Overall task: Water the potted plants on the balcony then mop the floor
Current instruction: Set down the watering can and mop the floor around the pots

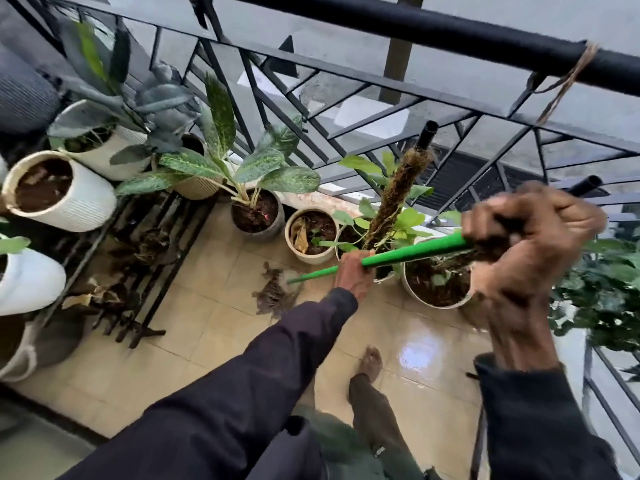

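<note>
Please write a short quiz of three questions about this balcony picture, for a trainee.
1. True or false: the left hand and the right hand both grip the green mop handle.
2. Which hand is nearer to the mop head? A) left B) right
3. Fill in: the mop head lies on the tiled ____.
Key: 1 true; 2 A; 3 floor.

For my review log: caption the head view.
Left hand and right hand grip a green mop handle; mop head on tiles near pots.
</note>
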